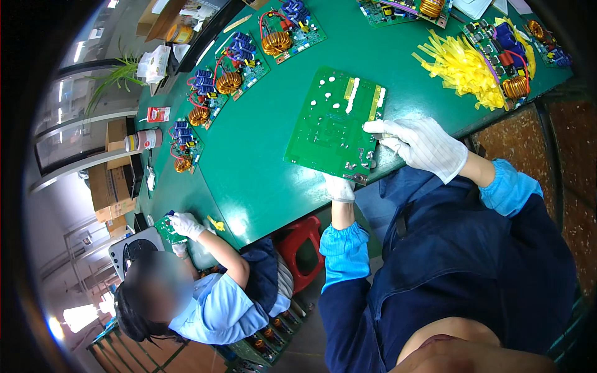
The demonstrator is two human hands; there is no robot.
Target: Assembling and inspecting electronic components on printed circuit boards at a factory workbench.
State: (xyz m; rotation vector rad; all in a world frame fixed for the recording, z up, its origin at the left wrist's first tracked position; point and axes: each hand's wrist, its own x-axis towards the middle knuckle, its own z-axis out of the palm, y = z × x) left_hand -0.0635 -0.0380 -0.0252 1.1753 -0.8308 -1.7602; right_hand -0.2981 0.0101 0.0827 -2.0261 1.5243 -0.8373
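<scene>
A green circuit board [329,133] is tilted over the table edge in front of me, its solder side up. White blobs dot its far part, and bare metal pads show near its lower right corner. My left hand [339,188], in a white glove, grips the board from below at its near edge; the fingers are hidden underneath. My right hand [429,146], also gloved, is closed at the board's right edge, with a fingertip lying over its face. Whether something small is between those fingers, I cannot make out.
Several boards with copper coils [229,82] line the green table's [249,180] far left side. At the right, yellow strips [463,68] lie beside another populated board [497,53]. A co-worker [217,304] handles a small board [169,231] at the left, near a red stool [300,253].
</scene>
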